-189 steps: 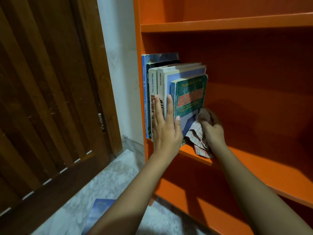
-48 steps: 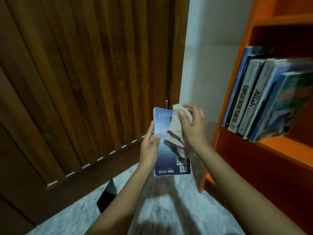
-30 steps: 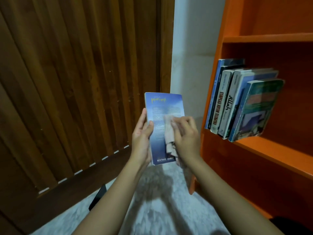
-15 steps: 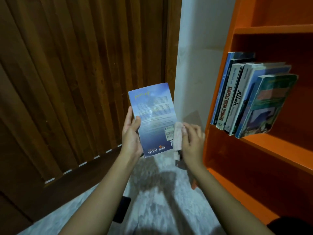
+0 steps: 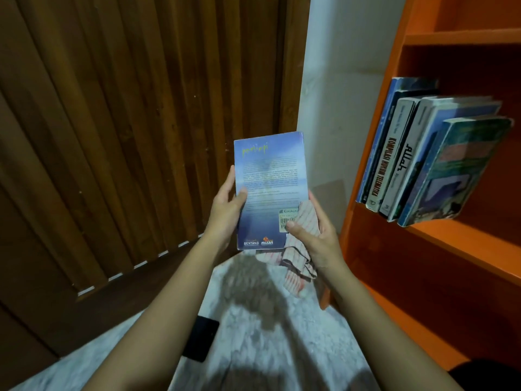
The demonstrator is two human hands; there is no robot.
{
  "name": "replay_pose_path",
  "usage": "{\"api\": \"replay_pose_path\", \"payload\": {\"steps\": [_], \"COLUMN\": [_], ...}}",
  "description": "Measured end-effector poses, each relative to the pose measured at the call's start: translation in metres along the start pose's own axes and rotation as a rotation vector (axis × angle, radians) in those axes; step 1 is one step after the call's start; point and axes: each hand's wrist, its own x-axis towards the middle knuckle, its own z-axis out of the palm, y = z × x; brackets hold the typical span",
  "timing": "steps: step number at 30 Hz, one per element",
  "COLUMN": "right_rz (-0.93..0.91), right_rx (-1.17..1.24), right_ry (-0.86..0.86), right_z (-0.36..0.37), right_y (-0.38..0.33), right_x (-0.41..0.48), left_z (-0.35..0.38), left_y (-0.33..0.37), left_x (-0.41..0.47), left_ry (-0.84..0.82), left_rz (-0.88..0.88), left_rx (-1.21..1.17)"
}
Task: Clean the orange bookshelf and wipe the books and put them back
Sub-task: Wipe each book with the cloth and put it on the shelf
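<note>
— Book [image 5: 269, 190] position, against half a second back?
— It stands straighter now, back cover facing the camera, and the right hand [image 5: 315, 238] has come round onto its lower right corner.
— Room around it?
— It is in the air before the wooden door [image 5: 112, 136] and white wall [image 5: 338, 80], above the floor [image 5: 267, 334], apart from the orange bookshelf [image 5: 366, 249]. A row of books [image 5: 423, 165] fills the left end of one shelf, with bare board to their right.
— Hands?
— Left hand [image 5: 225, 218] grips the left edge, thumb on the cover. The right thumb pinches a striped cloth [image 5: 298, 266] against the cover; the cloth's tail hangs below.
</note>
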Motion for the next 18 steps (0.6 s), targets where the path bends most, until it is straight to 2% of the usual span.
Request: {"api": "replay_pose_path", "payload": {"steps": [2, 4, 6, 8, 9, 11, 13, 18], "right_rz": [-0.023, -0.049, -0.07, -0.098, -0.123, -0.172, -0.212, -0.404], "right_rx": [-0.058, -0.172, -0.262, -0.353, -0.426, -0.552, -0.629, -0.861], "right_ry": [0.036, 0.065, 0.068, 0.044, 0.032, 0.011, -0.003, 0.001], "right_z": [0.001, 0.001, 0.005, 0.009, 0.01, 0.011, 0.012, 0.025], "right_y": [0.001, 0.004, 0.007, 0.011, 0.013, 0.019, 0.024, 0.024], "right_x": [0.001, -0.001, -0.008, -0.015, -0.018, -0.024, -0.029, -0.034], "left_z": [0.001, 0.007, 0.017, 0.027, 0.031, 0.034, 0.034, 0.033], "left_y": [-0.001, -0.002, -0.006, -0.006, -0.004, 0.0, -0.001, -0.006], "left_x": [0.003, -0.003, -0.01, -0.017, -0.019, -0.022, -0.023, -0.02], "left_ry": [0.097, 0.102, -0.066, -0.23, -0.26, -0.198, -0.061, 0.15], "left_rz": [0.028, 0.128, 0.162, 0.07, 0.035, 0.06, 0.131, 0.27], "left_rx": [0.48, 0.674, 0.574, 0.381, 0.325, 0.345, 0.369, 0.265]}}
